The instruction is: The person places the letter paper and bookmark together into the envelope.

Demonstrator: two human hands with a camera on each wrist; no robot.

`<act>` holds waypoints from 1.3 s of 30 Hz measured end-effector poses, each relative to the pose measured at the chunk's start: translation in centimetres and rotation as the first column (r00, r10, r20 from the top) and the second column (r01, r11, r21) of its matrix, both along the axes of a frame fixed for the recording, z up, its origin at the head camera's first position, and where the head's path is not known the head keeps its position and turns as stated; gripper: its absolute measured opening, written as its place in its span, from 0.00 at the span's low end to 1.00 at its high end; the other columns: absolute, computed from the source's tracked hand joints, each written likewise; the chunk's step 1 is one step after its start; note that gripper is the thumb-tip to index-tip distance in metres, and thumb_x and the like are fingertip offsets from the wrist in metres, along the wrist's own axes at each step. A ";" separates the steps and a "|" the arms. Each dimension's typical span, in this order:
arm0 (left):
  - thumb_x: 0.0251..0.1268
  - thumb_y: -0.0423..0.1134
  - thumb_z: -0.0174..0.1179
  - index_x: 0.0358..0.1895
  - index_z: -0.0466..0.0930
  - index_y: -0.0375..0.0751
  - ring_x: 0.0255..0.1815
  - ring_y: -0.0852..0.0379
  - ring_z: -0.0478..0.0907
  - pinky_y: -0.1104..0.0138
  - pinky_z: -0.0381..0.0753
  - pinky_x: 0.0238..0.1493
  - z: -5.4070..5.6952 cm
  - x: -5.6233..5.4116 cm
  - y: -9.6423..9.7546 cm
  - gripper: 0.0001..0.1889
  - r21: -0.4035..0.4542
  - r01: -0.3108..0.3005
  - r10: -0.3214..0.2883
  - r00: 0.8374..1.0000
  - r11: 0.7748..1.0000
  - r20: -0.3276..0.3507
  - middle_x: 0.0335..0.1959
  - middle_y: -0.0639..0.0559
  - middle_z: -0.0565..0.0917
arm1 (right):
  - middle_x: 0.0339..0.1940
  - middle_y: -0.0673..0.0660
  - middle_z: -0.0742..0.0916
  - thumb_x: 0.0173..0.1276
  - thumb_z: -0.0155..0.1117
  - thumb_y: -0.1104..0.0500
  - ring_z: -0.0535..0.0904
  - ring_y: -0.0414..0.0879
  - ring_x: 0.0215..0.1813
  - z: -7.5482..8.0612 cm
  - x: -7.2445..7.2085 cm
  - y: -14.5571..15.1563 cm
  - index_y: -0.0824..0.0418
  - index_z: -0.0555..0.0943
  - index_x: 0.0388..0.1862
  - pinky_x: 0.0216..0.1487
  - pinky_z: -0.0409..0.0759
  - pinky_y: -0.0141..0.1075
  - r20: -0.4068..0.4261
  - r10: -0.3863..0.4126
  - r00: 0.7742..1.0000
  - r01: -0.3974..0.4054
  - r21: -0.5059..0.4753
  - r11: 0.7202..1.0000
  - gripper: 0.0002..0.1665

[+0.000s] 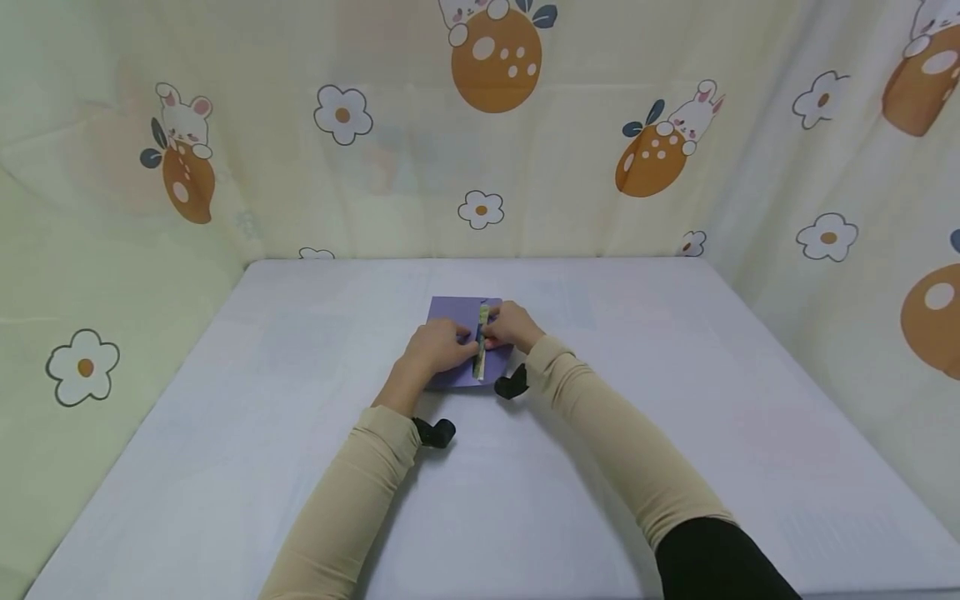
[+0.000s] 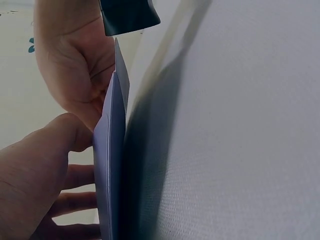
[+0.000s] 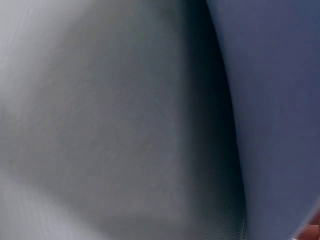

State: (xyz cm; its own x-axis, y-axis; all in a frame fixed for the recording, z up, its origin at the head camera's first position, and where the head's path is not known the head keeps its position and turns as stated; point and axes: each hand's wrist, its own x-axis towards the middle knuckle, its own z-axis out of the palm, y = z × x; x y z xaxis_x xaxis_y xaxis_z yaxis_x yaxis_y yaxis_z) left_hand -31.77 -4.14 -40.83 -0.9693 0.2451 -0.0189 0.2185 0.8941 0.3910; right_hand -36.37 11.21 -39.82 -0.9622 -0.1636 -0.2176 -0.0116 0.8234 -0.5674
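A flat purple card-like piece (image 1: 453, 307) lies on the white table, with a narrow, multicoloured patterned strip (image 1: 481, 367) running lengthwise along its right part. My left hand (image 1: 435, 348) lies over the card's left side, its fingertips reaching the strip. In the left wrist view its fingers (image 2: 75, 201) extend straight onto the purple face (image 2: 102, 165). From the right, my right hand (image 1: 514, 326) pinches at the strip with thumb and fingers, partly covering it. In the right wrist view the purple surface (image 3: 280, 110) fills the right side, and only a fingertip shows at the lower corner.
Around the card spreads the white tabletop (image 1: 300, 350). A pale curtain (image 1: 405, 175) with printed rabbits, fruit and flowers hangs behind the table and at both sides. Black wrist devices (image 1: 435, 432) stick out by both cuffs.
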 end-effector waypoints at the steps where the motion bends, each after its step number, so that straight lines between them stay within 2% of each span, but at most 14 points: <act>1: 0.60 0.56 0.53 0.60 0.78 0.51 0.49 0.51 0.79 0.58 0.78 0.50 0.1 0.0 0.0 0.26 0.002 0.001 -0.001 1.000 1.000 -0.001 0.59 0.50 0.80 | 0.66 0.64 0.75 0.64 0.62 0.58 0.73 0.54 0.63 -0.3 -0.5 0.0 0.66 0.71 0.65 0.68 0.67 0.41 0.013 0.000 1.000 0.000 0.000 1.000 0.31; 3: 0.61 0.58 0.53 0.59 0.79 0.50 0.48 0.51 0.79 0.58 0.79 0.48 0.1 0.1 0.1 0.26 0.012 0.000 0.000 1.000 1.000 0.002 0.57 0.48 0.81 | 0.62 0.62 0.79 0.62 0.63 0.58 0.76 0.51 0.59 -0.6 -0.7 0.0 0.63 0.72 0.65 0.66 0.69 0.39 0.008 0.021 1.000 -0.021 -0.013 1.000 0.31; 6: 0.60 0.61 0.55 0.56 0.81 0.49 0.42 0.52 0.79 0.60 0.78 0.40 0.1 0.2 0.2 0.27 0.029 -0.004 0.004 1.000 1.000 -0.011 0.51 0.48 0.84 | 0.51 0.58 0.85 0.55 0.65 0.56 0.80 0.47 0.44 -4.5 -4.5 0.5 0.59 0.79 0.59 0.51 0.76 0.35 -0.065 0.120 0.991 -0.119 0.008 0.993 0.29; 10: 0.60 0.62 0.56 0.44 0.85 0.49 0.29 0.55 0.74 0.66 0.70 0.26 -0.2 0.4 0.4 0.23 0.043 0.011 -0.010 1.000 0.999 -0.026 0.33 0.48 0.83 | 0.47 0.57 0.86 0.51 0.63 0.59 0.79 0.48 0.39 -6.3 -6.2 0.4 0.59 0.80 0.57 0.43 0.76 0.36 -0.039 0.165 0.985 -0.164 0.037 0.986 0.29; 13: 0.61 0.60 0.55 0.40 0.84 0.48 0.28 0.54 0.73 0.65 0.69 0.26 -0.4 0.6 0.6 0.21 0.041 0.025 -0.024 0.999 0.999 -0.026 0.29 0.47 0.81 | 0.45 0.60 0.86 0.57 0.58 0.64 0.81 0.46 0.39 -2.9 -2.4 0.0 0.65 0.76 0.61 0.46 0.77 0.33 0.001 0.124 0.992 -0.124 0.028 0.992 0.29; 16: 0.61 0.56 0.56 0.48 0.84 0.46 0.41 0.51 0.80 0.60 0.78 0.39 -0.4 0.7 0.8 0.21 0.016 0.032 -0.032 0.999 0.999 -0.026 0.42 0.46 0.85 | 0.41 0.63 0.87 0.61 0.54 0.66 0.82 0.42 0.31 -0.4 0.3 0.1 0.70 0.71 0.64 0.40 0.77 0.29 -0.045 0.125 0.991 -0.125 0.009 0.992 0.29; 19: 0.62 0.52 0.55 0.56 0.80 0.44 0.55 0.48 0.78 0.57 0.76 0.54 -0.1 0.6 0.9 0.23 -0.039 0.053 -0.054 0.998 0.998 -0.027 0.53 0.45 0.82 | 0.45 0.64 0.87 0.64 0.51 0.66 0.84 0.44 0.32 1.0 1.2 0.7 0.69 0.68 0.67 0.40 0.79 0.30 -0.076 0.151 0.986 -0.149 0.026 0.988 0.30; 22: 0.66 0.50 0.51 0.59 0.78 0.43 0.61 0.47 0.75 0.56 0.73 0.61 0.4 0.6 0.8 0.23 -0.096 0.073 -0.076 0.997 0.993 -0.026 0.57 0.43 0.80 | 0.49 0.65 0.85 0.65 0.50 0.63 0.83 0.50 0.42 2.1 1.6 1.4 0.67 0.69 0.66 0.45 0.80 0.37 -0.161 0.186 0.969 -0.179 0.061 0.982 0.29; 25: 0.68 0.49 0.48 0.61 0.76 0.43 0.63 0.45 0.73 0.55 0.71 0.62 1.0 0.8 0.5 0.23 -0.127 0.068 -0.075 0.996 0.990 -0.050 0.61 0.42 0.77 | 0.54 0.66 0.82 0.68 0.50 0.59 0.80 0.54 0.50 3.7 2.6 2.3 0.66 0.70 0.66 0.51 0.79 0.43 -0.286 0.213 0.934 -0.195 0.089 0.977 0.28; 28: 0.69 0.49 0.46 0.64 0.73 0.44 0.64 0.43 0.71 0.52 0.71 0.62 1.6 1.0 -0.1 0.24 -0.136 0.045 -0.061 0.991 0.990 -0.119 0.63 0.42 0.75 | 0.60 0.67 0.77 0.71 0.49 0.53 0.75 0.57 0.59 4.9 3.4 3.4 0.64 0.66 0.69 0.60 0.73 0.47 -0.391 0.223 0.893 -0.190 0.121 0.974 0.30; 30: 0.70 0.49 0.45 0.66 0.70 0.44 0.66 0.42 0.69 0.51 0.70 0.63 2.1 1.1 -0.6 0.25 -0.127 0.026 -0.049 0.982 0.992 -0.185 0.65 0.41 0.73 | 0.66 0.67 0.71 0.73 0.48 0.48 0.70 0.58 0.65 5.6 3.8 4.1 0.62 0.62 0.72 0.65 0.69 0.49 -0.429 0.216 0.877 -0.174 0.137 0.975 0.33; 34: 0.71 0.51 0.42 0.72 0.59 0.46 0.74 0.44 0.56 0.49 0.58 0.71 3.0 1.7 -1.7 0.29 -0.134 -0.008 -0.037 0.945 0.991 -0.325 0.72 0.43 0.63 | 0.75 0.63 0.58 0.72 0.45 0.39 0.55 0.59 0.75 6.8 4.6 5.4 0.53 0.54 0.76 0.71 0.59 0.53 -0.468 0.190 0.863 -0.113 0.187 0.976 0.39; 36: 0.72 0.53 0.41 0.75 0.52 0.49 0.78 0.45 0.46 0.46 0.49 0.73 3.5 2.2 -2.1 0.31 -0.137 -0.025 -0.028 0.930 0.990 -0.367 0.76 0.45 0.55 | 0.78 0.62 0.51 0.71 0.42 0.36 0.47 0.60 0.78 7.3 4.9 6.0 0.50 0.50 0.77 0.73 0.53 0.55 -0.486 0.198 0.851 -0.073 0.263 0.962 0.41; 39: 0.72 0.57 0.37 0.77 0.44 0.54 0.79 0.47 0.36 0.42 0.40 0.73 4.3 2.6 -2.2 0.33 -0.152 -0.049 -0.019 0.909 0.987 -0.416 0.78 0.48 0.45 | 0.79 0.59 0.43 0.70 0.37 0.31 0.37 0.58 0.79 8.0 5.3 6.6 0.47 0.47 0.78 0.75 0.44 0.55 -0.527 0.213 0.822 0.010 0.388 0.922 0.43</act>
